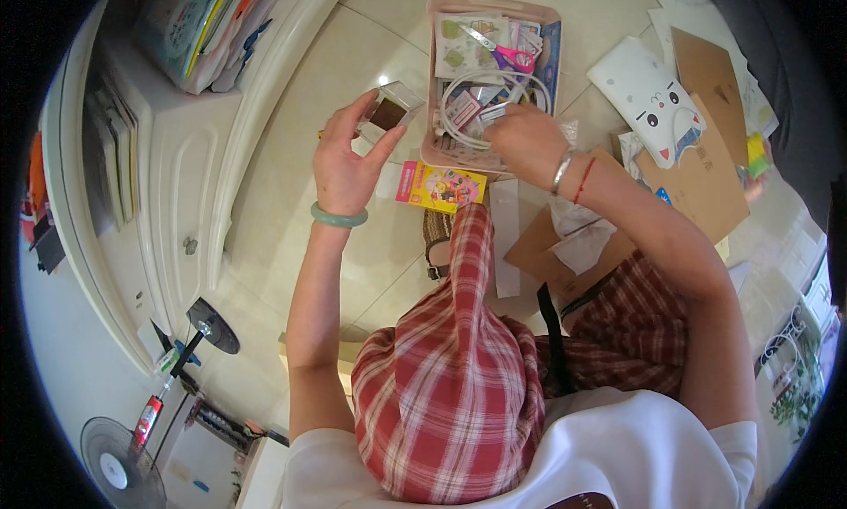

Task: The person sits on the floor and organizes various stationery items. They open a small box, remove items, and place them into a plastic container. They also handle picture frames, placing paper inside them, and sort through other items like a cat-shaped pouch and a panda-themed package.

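Clear plastic: one small box (404, 94), brown inside, gripped between the thumb and fingers of the left hand (350, 147), outside the bin. Between and nearer than the hands lies one yellow-and-pink carton (448, 190), also outside. Ahead of it, one pink bin (494, 3) already holds one pair of scissors (516, 61), at least one coiled white cable (520, 79) and papers, uncountable. Over it, the right hand (529, 140) pinches one small pale item (494, 111), kind unclear. Right of that hand: one cat-faced pouch (648, 99), at least three cardboard pieces (697, 178). Work appears partway; these remain outside.
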